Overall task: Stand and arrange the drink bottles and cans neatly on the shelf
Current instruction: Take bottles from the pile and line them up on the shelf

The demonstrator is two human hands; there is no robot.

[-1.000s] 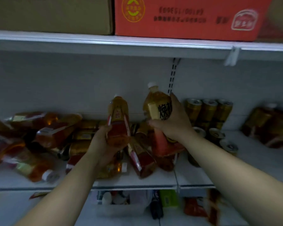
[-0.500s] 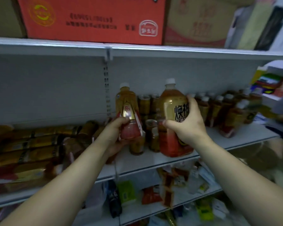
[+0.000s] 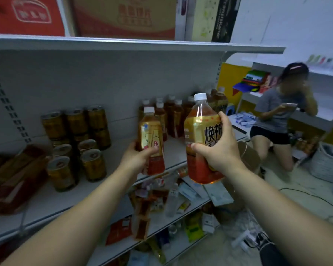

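My left hand grips a slim tea bottle with a gold and red label, upright in front of the white shelf. A larger tea bottle with black characters on a gold label is held upright in my right hand, over the shelf's front edge. Behind them several small bottles stand in rows at the back right of the shelf. Gold cans stand grouped to the left, some stacked. Bottles lying flat pile up at the far left.
A person kneels on the floor at the right, beside a white basket. Cartons fill the top shelf. The lower shelf holds loose packets. Cables and a power strip lie on the floor.
The view has swung right along the shelf. Both hands carried their bottles rightward, from the pile of lying bottles past the cans to the rows of standing bottles.
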